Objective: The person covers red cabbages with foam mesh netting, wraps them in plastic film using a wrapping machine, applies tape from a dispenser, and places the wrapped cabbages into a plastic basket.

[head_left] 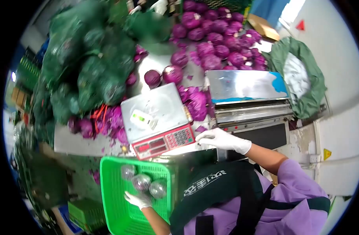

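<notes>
Plainly, we find the left hand [139,200] empty, loosely spread near 3 wrapped cabbages [141,182] in the crate [111,196] before the scale [165,117] — the right hand [216,139], half-open, empty, beside it.

Counts by kind. Person's gloved hands: two, left hand [138,200] and right hand [222,140]. Wrapped cabbages [141,182] within the bright green basket [113,199]: three, in one basket. Weighing scale [163,103]: one, bearing one small white-and-green item [143,118]. Loose cabbages [152,78] just beyond the scale's far edge: two. Metal-topped machine [246,84]: one. Triangular signs [327,154] at right: two, one red, one yellow. Heaped cabbages [210,62]: many, overlapping, not countable. Green net sacks [95,78]: several, exact number indeterminable.
</notes>
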The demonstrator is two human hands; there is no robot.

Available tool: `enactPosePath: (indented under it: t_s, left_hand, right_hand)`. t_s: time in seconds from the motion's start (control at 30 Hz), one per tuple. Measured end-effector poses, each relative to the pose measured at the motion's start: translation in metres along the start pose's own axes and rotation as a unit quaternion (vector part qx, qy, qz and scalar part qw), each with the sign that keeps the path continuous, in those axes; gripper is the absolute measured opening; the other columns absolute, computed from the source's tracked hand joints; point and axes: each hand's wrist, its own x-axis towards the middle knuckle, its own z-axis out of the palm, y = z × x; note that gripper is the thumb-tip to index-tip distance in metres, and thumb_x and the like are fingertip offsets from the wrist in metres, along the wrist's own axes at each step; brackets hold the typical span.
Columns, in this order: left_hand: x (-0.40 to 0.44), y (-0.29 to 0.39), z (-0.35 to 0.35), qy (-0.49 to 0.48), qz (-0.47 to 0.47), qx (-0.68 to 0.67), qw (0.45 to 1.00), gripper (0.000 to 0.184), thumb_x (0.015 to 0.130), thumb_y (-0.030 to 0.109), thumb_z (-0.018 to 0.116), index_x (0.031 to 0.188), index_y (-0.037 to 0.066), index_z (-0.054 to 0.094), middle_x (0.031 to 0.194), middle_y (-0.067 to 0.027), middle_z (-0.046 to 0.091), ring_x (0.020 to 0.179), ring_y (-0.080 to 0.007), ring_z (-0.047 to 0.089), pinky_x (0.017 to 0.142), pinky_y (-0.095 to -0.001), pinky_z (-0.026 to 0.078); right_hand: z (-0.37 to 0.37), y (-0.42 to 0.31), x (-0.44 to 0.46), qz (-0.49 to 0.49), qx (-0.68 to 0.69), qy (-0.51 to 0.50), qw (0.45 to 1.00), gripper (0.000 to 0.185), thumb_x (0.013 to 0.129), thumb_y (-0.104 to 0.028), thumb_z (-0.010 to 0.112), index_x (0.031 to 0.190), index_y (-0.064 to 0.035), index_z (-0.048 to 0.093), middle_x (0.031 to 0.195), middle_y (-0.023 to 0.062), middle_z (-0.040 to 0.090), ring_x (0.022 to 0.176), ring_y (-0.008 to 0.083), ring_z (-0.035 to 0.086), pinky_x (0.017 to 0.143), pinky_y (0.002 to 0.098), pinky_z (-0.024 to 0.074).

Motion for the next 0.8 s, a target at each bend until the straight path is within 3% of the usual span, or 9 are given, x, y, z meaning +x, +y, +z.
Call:
enactPosePath:
  t_s: [0.1, 0.23, 0.37, 0.47, 0.57, 0.6, 0.63, 0.7, 0.8]
  left_hand:
    - [-0.028, 0.068, 0.115, -0.077, 0.285, 0.079, 0.952, 0.058, 0.099, 0.037, 0.05, 0.143, 0.0, 0.041, 0.144, -0.0212, 0.043, 0.128, -0.0316, 0.046, 0.109, -0.0423, 0.036]
    - [-0.158, 0.141, 0.269, -0.347, 0.379, 0.022, 0.858, 0.056, 0.098, 0.026, 0.056, 0.144, -0.002, 0.039, 0.145, -0.0167, 0.045, 0.128, -0.024, 0.046, 0.106, -0.0355, 0.038]
    - [-0.226, 0.112, 0.433, -0.621, 0.199, 0.037, 0.757, 0.07, 0.094, 0.03, 0.063, 0.148, 0.0, 0.031, 0.146, -0.0187, 0.042, 0.13, -0.0245, 0.045, 0.107, -0.0356, 0.037]
    - [-0.276, 0.074, 0.558, -0.641, 0.207, 0.219, 0.706, 0.1, 0.083, 0.04, 0.075, 0.154, 0.0, 0.015, 0.153, -0.0218, 0.032, 0.14, -0.0296, 0.034, 0.113, -0.0384, 0.03]
    - [-0.318, 0.047, 0.636, -0.697, 0.325, 0.279, 0.574, 0.11, 0.078, 0.048, 0.077, 0.156, 0.005, 0.013, 0.157, -0.0274, 0.021, 0.146, -0.0343, 0.022, 0.117, -0.0422, 0.022]
    - [-0.325, 0.034, 0.669, -0.532, 0.475, 0.46, 0.528, 0.113, 0.073, 0.06, 0.074, 0.157, 0.014, 0.015, 0.157, -0.0296, 0.019, 0.147, -0.04, 0.019, 0.119, -0.0463, 0.014]
    - [-0.338, 0.035, 0.682, -0.547, 0.441, 0.54, 0.463, 0.113, 0.07, 0.067, 0.07, 0.157, 0.022, 0.015, 0.157, -0.0306, 0.017, 0.146, -0.044, 0.017, 0.12, -0.049, 0.007]
    - [-0.35, 0.018, 0.706, -0.546, 0.369, 0.611, 0.438, 0.116, 0.067, 0.069, 0.072, 0.157, 0.021, 0.018, 0.155, -0.0322, 0.02, 0.144, -0.0472, 0.019, 0.119, -0.0515, 0.015]
    - [-0.406, 0.037, 0.68, -0.434, 0.441, 0.685, 0.385, 0.121, 0.058, 0.072, 0.075, 0.153, 0.017, 0.025, 0.149, -0.0373, 0.026, 0.139, -0.0522, 0.028, 0.111, -0.0557, 0.031]
  right_hand:
    - [-0.02, 0.009, -0.018, -0.015, -0.042, 0.016, 0.999, 0.037, 0.094, -0.028, 0.06, 0.119, -0.0013, 0.065, 0.106, 0.0115, 0.071, 0.1, 0.0193, 0.065, 0.092, 0.0321, 0.0483]
    - [-0.058, 0.026, -0.045, 0.003, -0.022, 0.057, 0.998, 0.035, 0.096, -0.027, 0.058, 0.12, -0.0025, 0.066, 0.113, 0.014, 0.07, 0.107, 0.0216, 0.064, 0.095, 0.0324, 0.0474]
    - [-0.109, 0.039, -0.083, 0.002, -0.022, 0.136, 0.99, 0.034, 0.096, -0.026, 0.059, 0.117, -0.001, 0.066, 0.112, 0.0125, 0.07, 0.106, 0.0205, 0.064, 0.095, 0.0321, 0.0477]
    - [-0.159, 0.05, -0.119, 0.013, 0.013, 0.197, 0.98, 0.034, 0.095, -0.027, 0.059, 0.117, -0.0015, 0.067, 0.111, 0.0121, 0.07, 0.106, 0.02, 0.064, 0.095, 0.0318, 0.0477]
    - [-0.23, 0.069, -0.155, 0.005, 0.034, 0.293, 0.956, 0.032, 0.095, -0.025, 0.06, 0.114, -0.0007, 0.068, 0.108, 0.0081, 0.071, 0.104, 0.015, 0.064, 0.094, 0.0304, 0.0482]
    - [-0.255, 0.084, -0.163, -0.005, 0.026, 0.351, 0.936, 0.027, 0.095, -0.022, 0.06, 0.11, -0.0016, 0.07, 0.107, 0.005, 0.072, 0.101, 0.0125, 0.065, 0.093, 0.0283, 0.0485]
    - [-0.284, 0.086, -0.176, 0.025, 0.081, 0.389, 0.917, 0.026, 0.096, -0.021, 0.058, 0.108, -0.0007, 0.071, 0.105, 0.0033, 0.072, 0.098, 0.0107, 0.065, 0.091, 0.0276, 0.0492]
    - [-0.352, 0.132, -0.187, -0.009, 0.084, 0.479, 0.874, 0.025, 0.094, -0.022, 0.062, 0.106, -0.0009, 0.071, 0.093, 0.0024, 0.071, 0.084, 0.0089, 0.065, 0.078, 0.026, 0.0506]
    - [-0.438, 0.178, -0.194, -0.013, 0.262, 0.626, 0.734, 0.028, 0.096, -0.024, 0.061, 0.114, -0.0033, 0.068, 0.099, 0.0015, 0.069, 0.085, 0.0092, 0.065, 0.067, 0.0224, 0.0485]
